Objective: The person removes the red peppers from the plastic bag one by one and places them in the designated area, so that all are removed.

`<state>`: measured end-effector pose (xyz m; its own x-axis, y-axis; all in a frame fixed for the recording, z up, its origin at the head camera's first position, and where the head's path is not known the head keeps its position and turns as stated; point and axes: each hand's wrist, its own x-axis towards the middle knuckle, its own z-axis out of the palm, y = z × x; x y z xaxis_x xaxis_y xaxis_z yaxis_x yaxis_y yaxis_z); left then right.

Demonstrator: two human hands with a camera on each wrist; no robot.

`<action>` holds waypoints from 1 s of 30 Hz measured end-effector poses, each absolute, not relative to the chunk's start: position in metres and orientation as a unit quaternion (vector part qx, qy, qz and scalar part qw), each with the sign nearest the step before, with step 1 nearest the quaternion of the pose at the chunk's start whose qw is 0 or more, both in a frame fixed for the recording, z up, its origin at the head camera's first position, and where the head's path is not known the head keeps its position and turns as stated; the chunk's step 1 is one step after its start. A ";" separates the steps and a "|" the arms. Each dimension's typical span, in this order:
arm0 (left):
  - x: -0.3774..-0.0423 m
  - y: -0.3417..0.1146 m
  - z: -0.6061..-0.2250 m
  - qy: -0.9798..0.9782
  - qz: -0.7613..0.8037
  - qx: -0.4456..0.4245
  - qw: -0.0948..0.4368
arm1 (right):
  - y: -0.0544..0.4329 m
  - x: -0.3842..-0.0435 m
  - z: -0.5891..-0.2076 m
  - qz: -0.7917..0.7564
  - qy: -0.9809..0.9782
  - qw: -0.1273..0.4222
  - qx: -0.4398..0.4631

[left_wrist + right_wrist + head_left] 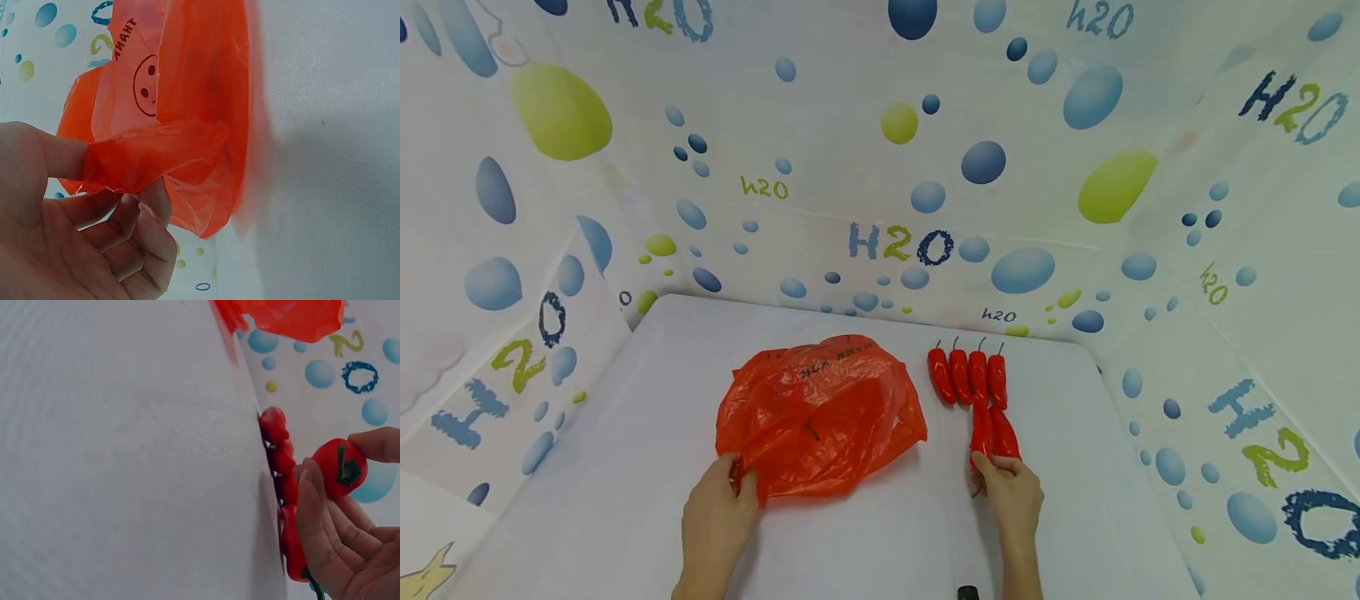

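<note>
My left hand (718,508) pinches the near left edge of a crumpled red plastic bag (820,408). In the left wrist view, a fold of the bag (150,153) passes between thumb and fingers, and a printed smiling face shows on it. My right hand (1013,496) grips a red chili pepper (981,425) near its stem end. The right wrist view shows this pepper (337,465) stem-first between thumb and fingers, raised off the table. Another red pepper (1003,433) lies just to its right, partly behind my fingers.
Several red peppers (958,375) lie side by side beyond my right hand, stems pointing away. A small black object (967,592) shows at the bottom edge. The white table (865,542) meets a patterned sheet (850,167) at its back and sides.
</note>
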<state>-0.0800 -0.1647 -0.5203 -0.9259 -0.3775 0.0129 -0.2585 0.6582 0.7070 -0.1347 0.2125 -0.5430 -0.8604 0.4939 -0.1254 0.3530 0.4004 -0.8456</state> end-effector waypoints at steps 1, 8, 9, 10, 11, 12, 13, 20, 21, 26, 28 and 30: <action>-0.080 -0.165 -0.520 -0.907 -0.374 0.175 0.078 | 0.213 -0.135 -0.544 0.482 -0.835 0.072 -0.254; -0.080 -0.166 -0.520 -0.907 -0.376 0.178 0.065 | 0.220 -0.135 -0.545 0.471 -0.842 0.059 -0.256; -0.080 -0.167 -0.520 -0.907 -0.376 0.178 0.065 | 0.220 -0.135 -0.545 0.469 -0.843 0.059 -0.257; -0.080 -0.167 -0.520 -0.907 -0.376 0.179 0.065 | 0.221 -0.135 -0.545 0.467 -0.844 0.059 -0.257; -0.079 -0.167 -0.520 -0.906 -0.377 0.179 0.066 | 0.222 -0.135 -0.545 0.465 -0.844 0.059 -0.258; -0.079 -0.167 -0.520 -0.906 -0.376 0.180 0.067 | 0.223 -0.135 -0.545 0.464 -0.845 0.059 -0.259; -0.079 -0.167 -0.519 -0.906 -0.376 0.180 0.069 | 0.224 -0.135 -0.545 0.462 -0.845 0.058 -0.262; -0.078 -0.168 -0.520 -0.906 -0.375 0.180 0.077 | 0.231 -0.135 -0.549 0.462 -0.849 0.044 -0.253; -0.078 -0.168 -0.520 -0.906 -0.376 0.181 0.077 | 0.232 -0.135 -0.549 0.463 -0.848 0.042 -0.252; -0.078 -0.169 -0.521 -0.906 -0.377 0.179 0.073 | 0.235 -0.138 -0.549 0.471 -0.845 0.034 -0.251; -0.078 -0.169 -0.521 -0.906 -0.377 0.179 0.073 | 0.235 -0.139 -0.549 0.471 -0.844 0.032 -0.254; -0.077 -0.169 -0.520 -0.906 -0.376 0.180 0.076 | 0.236 -0.141 -0.551 0.466 -0.847 0.028 -0.254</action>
<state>-0.0773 -0.1694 -0.5202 -0.9237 -0.3832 0.0013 -0.2694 0.6518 0.7090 -0.1405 0.2364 -0.5507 -0.8694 0.4566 -0.1888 0.4037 0.4361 -0.8043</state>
